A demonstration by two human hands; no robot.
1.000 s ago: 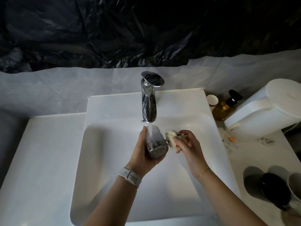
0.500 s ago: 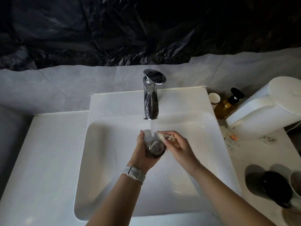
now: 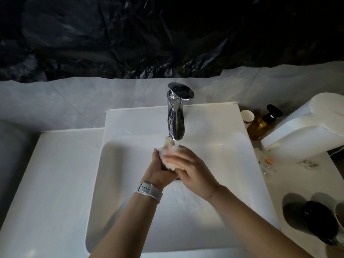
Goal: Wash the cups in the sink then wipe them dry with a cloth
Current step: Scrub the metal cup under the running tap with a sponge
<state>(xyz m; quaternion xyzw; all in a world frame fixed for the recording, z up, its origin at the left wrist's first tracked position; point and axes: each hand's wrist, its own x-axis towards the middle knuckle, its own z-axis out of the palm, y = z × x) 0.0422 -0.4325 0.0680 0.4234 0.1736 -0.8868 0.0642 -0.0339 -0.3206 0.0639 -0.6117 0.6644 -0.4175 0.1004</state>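
Hands, both, recorded over the white rectangular ceramic sink [image 3: 119, 183], directly below the spout.

Item 1: left hand [image 3: 158, 171], pale grey watch strap [image 3: 149, 190] at the wrist. I log its fingers curled round a small clear glass cup [image 3: 161, 155], of which only a blurred sliver shows between the palms.

Item 2: right hand [image 3: 189, 170], thin bracelet at the wrist. It lies across the cup from the right, pressing a cream-coloured sponge [image 3: 170, 164] against it; I cannot tell how far its fingers curl round the sponge.

Item 3: chrome single-lever tap [image 3: 176, 118], water running from it onto the sponge and cup.

Item 4: white tabletop [image 3: 52, 183] surrounding the sink.

Item 5: right of the sink, far end: white paper cup [image 3: 247, 117], amber pump bottle with black head [image 3: 260, 125], large white plastic appliance [image 3: 305, 125], set close together.

Item 6: right of the sink, near edge: black mug [image 3: 320, 222], with a pale cup [image 3: 339, 211] touching it, partly cut off by the frame.

Item 7: crumpled black plastic sheeting [image 3: 130, 34] covering the wall above the pale tiles.
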